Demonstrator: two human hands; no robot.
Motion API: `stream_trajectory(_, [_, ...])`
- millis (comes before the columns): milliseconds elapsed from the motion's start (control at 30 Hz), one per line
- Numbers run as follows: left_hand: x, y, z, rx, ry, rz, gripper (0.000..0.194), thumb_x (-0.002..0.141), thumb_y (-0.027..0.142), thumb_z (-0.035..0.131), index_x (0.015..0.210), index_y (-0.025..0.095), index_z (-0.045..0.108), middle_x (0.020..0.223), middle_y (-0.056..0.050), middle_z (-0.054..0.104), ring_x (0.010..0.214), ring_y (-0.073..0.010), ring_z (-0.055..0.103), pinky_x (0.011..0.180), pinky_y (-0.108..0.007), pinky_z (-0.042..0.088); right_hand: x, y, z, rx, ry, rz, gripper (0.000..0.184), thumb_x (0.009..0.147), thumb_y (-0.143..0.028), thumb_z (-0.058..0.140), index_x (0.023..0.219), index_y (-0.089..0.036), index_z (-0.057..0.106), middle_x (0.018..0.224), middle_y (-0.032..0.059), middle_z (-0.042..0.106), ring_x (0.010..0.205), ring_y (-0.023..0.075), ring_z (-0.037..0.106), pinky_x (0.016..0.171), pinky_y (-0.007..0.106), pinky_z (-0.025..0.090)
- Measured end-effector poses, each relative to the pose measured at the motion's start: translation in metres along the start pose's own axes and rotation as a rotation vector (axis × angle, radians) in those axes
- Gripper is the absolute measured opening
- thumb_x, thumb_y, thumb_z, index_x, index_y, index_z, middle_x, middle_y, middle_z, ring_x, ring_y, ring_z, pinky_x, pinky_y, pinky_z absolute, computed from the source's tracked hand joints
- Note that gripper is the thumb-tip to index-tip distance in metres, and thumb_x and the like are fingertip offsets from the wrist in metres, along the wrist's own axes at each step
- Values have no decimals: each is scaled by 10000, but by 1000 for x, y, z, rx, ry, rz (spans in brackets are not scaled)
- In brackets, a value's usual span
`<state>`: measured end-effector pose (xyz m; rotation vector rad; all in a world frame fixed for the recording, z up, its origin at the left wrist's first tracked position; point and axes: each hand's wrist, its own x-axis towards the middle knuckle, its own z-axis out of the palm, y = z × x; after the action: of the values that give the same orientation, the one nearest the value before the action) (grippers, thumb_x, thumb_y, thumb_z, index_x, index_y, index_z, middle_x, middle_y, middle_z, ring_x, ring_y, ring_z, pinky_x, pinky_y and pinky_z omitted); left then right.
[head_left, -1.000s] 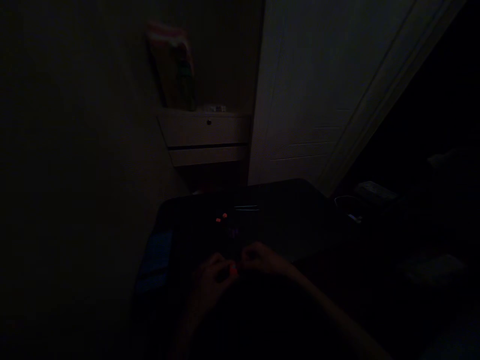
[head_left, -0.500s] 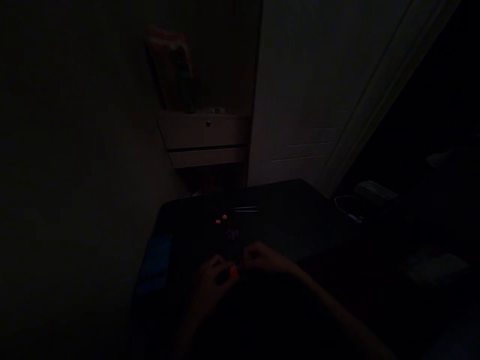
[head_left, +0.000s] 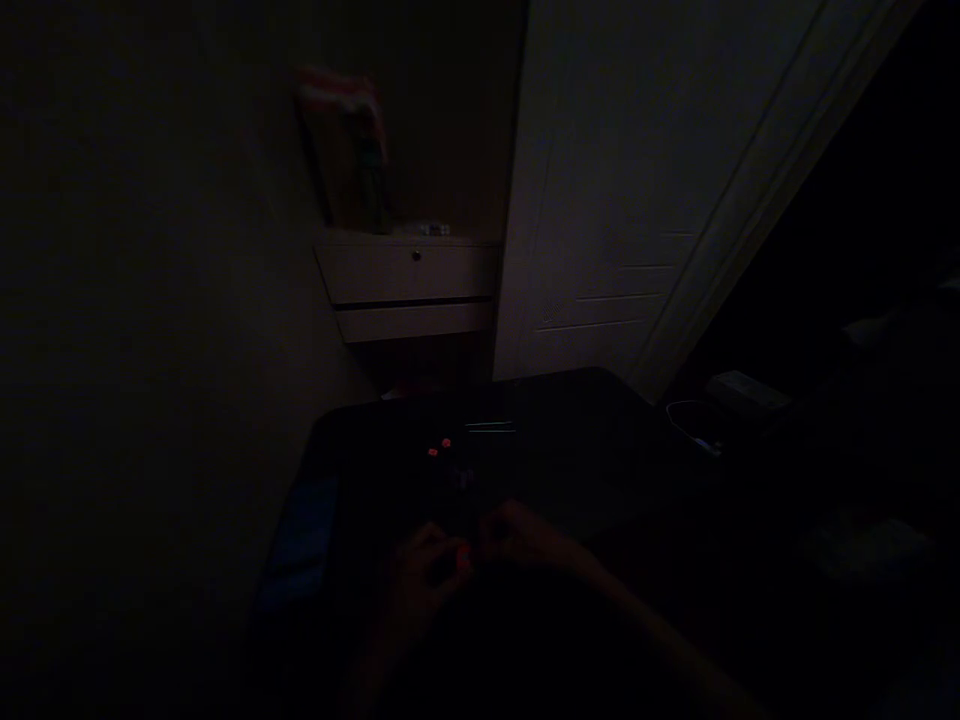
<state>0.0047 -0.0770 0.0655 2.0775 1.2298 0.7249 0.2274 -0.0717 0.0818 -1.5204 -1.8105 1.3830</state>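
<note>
The scene is very dark. My left hand pinches a small glowing red piece between thumb and fingers; its exact kind is too dim to make out. Close on its right, my right hand has its fingers curled together, and whatever they may hold is hidden in shadow. Just beyond the hands lies a faint purple cluster of small pieces on the dark table. Farther back sit two small red pieces. To their right, two thin pale sticks lie almost parallel.
A dim bluish flat rectangle lies at the table's left side. Behind the table are a drawer unit with items on top and a pale panel. To the right, a box rests beside a white cable.
The view has tilted slightly, so the table and hands appear a little lower. The picture around the hands is darker. Both hands stay close together, and the red piece remains in my left fingers.
</note>
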Motion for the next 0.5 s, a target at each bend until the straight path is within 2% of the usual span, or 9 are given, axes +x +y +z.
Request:
stream_trajectory(67, [1,0,0,5,7,-4,188,872,414,725,977,316,846,928,-18,740,872,-210,713,784,-294,549,0,1,1,-2,14,2,165,785,-256,800,719,-163,681,643,-63,575,621,99,470,564,211,310])
stream_trajectory(267, [1,0,1,5,11,-14,192,849,422,744,973,319,847,932,-21,744,885,-217,715,779,-294,548,-3,8,-2,193,-12,-47,272,781,-368,809,703,-154,660,641,-61,555,605,92,439,571,212,336])
stream_trajectory(500, [-1,1,0,8,1,-10,186,859,408,747,981,308,845,922,-19,725,885,-216,714,798,-305,540,-6,0,-5,73,-37,-24,175,780,-270,810,718,-152,696,641,-63,572,613,93,465,562,210,324])
